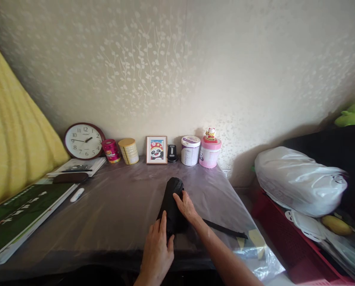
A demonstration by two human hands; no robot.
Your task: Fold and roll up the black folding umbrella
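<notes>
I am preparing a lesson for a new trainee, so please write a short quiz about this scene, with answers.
1. True or false: the left hand and the right hand both touch the black bundle.
2. What stands on the pink-lidded tub? A) clock B) cat figurine C) picture frame
3. Fill in: seen from the person's side, the white plastic bag is to the ___ of the table.

Key: 1 true; 2 B; 3 right.

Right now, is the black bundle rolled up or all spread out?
Rolled up: the black bundle is a narrow tube, the left hand and right hand against it.
</notes>
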